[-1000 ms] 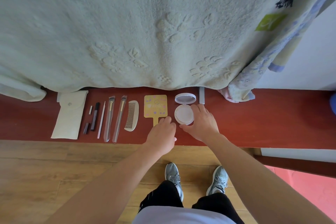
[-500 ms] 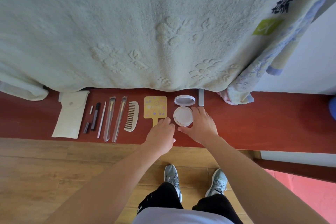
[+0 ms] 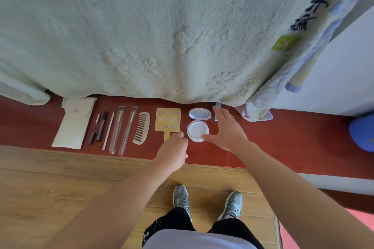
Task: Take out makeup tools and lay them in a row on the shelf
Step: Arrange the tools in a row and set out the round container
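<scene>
On the red shelf (image 3: 283, 137) lies a row: white pouch (image 3: 73, 123), dark pencils (image 3: 101, 128), a thin white stick (image 3: 108, 130), two sleeved brushes (image 3: 121, 130), a comb (image 3: 141, 128), a yellow hand mirror (image 3: 168, 120) and an open white compact (image 3: 198, 127). My left hand (image 3: 174, 150) is curled over the end of the mirror's handle, with nothing visible in it. My right hand (image 3: 226, 129) is spread to the right of the compact, its thumb touching the compact's near rim. Its fingertips reach a small grey item (image 3: 217, 107) at the back, which is partly hidden.
A pale green blanket (image 3: 162, 36) hangs over the shelf's back edge, with a patterned towel (image 3: 263, 103) at its right end. A blue object (image 3: 362, 133) sits at the far right. The wooden floor (image 3: 60, 178) and my shoes are below.
My right hand has come off the compact's far side, opened wide and shifted right toward the grey item. My left hand has stayed at the mirror handle.
</scene>
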The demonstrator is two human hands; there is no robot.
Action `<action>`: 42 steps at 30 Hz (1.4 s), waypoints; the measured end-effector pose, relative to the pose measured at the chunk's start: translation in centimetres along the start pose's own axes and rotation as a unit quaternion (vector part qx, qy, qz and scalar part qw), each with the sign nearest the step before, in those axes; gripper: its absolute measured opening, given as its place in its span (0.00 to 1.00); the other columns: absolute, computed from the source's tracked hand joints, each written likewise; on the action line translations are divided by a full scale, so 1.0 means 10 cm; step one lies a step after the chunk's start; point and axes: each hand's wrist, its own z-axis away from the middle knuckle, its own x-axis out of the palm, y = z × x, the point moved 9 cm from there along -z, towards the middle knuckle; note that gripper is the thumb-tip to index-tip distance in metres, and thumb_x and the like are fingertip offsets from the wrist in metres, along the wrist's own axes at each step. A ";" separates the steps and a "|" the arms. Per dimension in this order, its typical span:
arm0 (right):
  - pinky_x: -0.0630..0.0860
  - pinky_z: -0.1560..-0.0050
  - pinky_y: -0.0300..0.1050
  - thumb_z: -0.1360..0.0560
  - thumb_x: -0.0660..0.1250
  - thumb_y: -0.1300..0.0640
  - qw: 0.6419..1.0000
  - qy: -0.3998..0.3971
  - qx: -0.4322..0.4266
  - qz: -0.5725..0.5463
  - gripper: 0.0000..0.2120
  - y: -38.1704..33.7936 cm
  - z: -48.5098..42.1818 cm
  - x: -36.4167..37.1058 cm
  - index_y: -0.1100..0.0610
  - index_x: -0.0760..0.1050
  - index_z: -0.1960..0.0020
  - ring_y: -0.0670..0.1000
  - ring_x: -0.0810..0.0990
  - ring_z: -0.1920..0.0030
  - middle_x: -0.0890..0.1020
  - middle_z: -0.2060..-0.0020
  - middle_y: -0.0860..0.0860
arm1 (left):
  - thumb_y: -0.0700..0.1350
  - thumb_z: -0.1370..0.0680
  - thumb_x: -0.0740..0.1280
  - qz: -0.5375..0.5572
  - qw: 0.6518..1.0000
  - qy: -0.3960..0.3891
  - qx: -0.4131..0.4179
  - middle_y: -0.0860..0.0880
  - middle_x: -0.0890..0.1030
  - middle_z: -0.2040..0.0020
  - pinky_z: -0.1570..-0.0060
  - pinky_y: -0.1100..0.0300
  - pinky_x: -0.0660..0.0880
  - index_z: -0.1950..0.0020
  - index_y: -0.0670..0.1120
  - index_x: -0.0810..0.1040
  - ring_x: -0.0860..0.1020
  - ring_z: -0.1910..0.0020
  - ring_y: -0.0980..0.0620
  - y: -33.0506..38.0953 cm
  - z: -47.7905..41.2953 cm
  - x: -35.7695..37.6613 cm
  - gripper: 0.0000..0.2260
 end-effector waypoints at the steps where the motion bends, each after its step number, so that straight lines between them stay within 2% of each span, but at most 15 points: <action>1: 0.71 0.35 0.50 0.35 0.73 0.35 1.000 -0.005 -0.006 0.004 0.52 -0.01 -0.01 -0.01 0.52 0.51 0.22 0.50 0.65 0.30 0.62 0.29 0.46 | 0.48 0.22 0.71 0.004 1.000 0.001 -0.003 0.48 0.72 0.44 0.52 0.56 0.75 0.43 0.41 0.76 0.72 0.47 0.50 0.00 0.00 0.00 0.13; 9: 0.72 0.38 0.49 0.31 0.73 0.44 0.997 -0.021 -0.061 0.037 0.46 -0.12 -0.07 -0.05 0.52 0.52 0.22 0.49 0.68 0.34 0.63 0.29 0.46 | 0.47 0.22 0.71 0.012 1.000 0.006 -0.009 0.48 0.72 0.44 0.54 0.58 0.72 0.45 0.42 0.76 0.67 0.52 0.53 -0.02 0.01 0.01 0.11; 19: 0.72 0.36 0.49 0.31 0.73 0.43 0.998 -0.021 -0.045 0.042 0.47 -0.03 -0.04 -0.07 0.53 0.51 0.22 0.50 0.67 0.31 0.64 0.29 0.49 | 0.46 0.22 0.71 0.002 1.000 0.000 -0.010 0.48 0.72 0.45 0.53 0.57 0.74 0.47 0.42 0.76 0.69 0.50 0.52 0.00 0.01 0.01 0.10; 25: 0.72 0.39 0.45 0.32 0.74 0.43 0.998 -0.005 -0.054 0.043 0.44 0.02 0.01 -0.20 0.53 0.56 0.24 0.49 0.69 0.33 0.66 0.32 0.48 | 0.47 0.22 0.71 -0.014 1.000 -0.006 -0.027 0.48 0.72 0.44 0.54 0.58 0.73 0.47 0.42 0.75 0.69 0.50 0.52 0.02 0.03 -0.01 0.11; 27: 0.71 0.38 0.46 0.31 0.73 0.43 0.997 -0.004 -0.061 0.045 0.44 0.05 0.02 -0.22 0.54 0.55 0.24 0.50 0.68 0.32 0.66 0.31 0.48 | 0.49 0.22 0.71 -0.014 0.999 0.005 -0.043 0.48 0.72 0.44 0.54 0.57 0.74 0.46 0.42 0.75 0.71 0.49 0.51 0.03 0.06 -0.04 0.12; 32: 0.66 0.34 0.46 0.30 0.72 0.43 0.994 -0.015 -0.088 0.062 0.45 0.13 0.08 -0.26 0.54 0.52 0.22 0.51 0.61 0.28 0.61 0.28 0.49 | 0.53 0.23 0.70 -0.022 0.994 0.044 -0.102 0.47 0.73 0.41 0.50 0.53 0.77 0.42 0.43 0.74 0.73 0.42 0.48 0.06 0.18 -0.13 0.16; 37: 0.65 0.33 0.49 0.29 0.70 0.41 0.986 -0.023 -0.136 0.090 0.43 0.19 0.17 -0.32 0.54 0.53 0.23 0.53 0.62 0.30 0.63 0.30 0.50 | 0.57 0.22 0.67 -0.046 0.980 0.092 -0.169 0.45 0.73 0.36 0.42 0.52 0.74 0.32 0.43 0.71 0.73 0.39 0.46 0.21 0.37 -0.19 0.24; 40: 0.61 0.31 0.49 0.29 0.68 0.39 0.978 -0.016 -0.171 0.119 0.40 0.18 0.25 -0.36 0.55 0.57 0.25 0.54 0.63 0.31 0.65 0.31 0.51 | 0.58 0.21 0.65 -0.048 0.970 0.112 -0.213 0.43 0.70 0.30 0.35 0.51 0.71 0.28 0.43 0.67 0.70 0.32 0.44 0.35 0.56 -0.19 0.28; 42: 0.61 0.31 0.49 0.29 0.68 0.38 0.972 -0.013 -0.193 0.134 0.39 0.18 0.30 -0.41 0.55 0.59 0.26 0.54 0.64 0.31 0.66 0.32 0.51 | 0.59 0.20 0.63 -0.046 0.963 0.117 -0.238 0.42 0.65 0.25 0.29 0.49 0.66 0.23 0.42 0.61 0.65 0.26 0.43 0.43 0.69 -0.19 0.31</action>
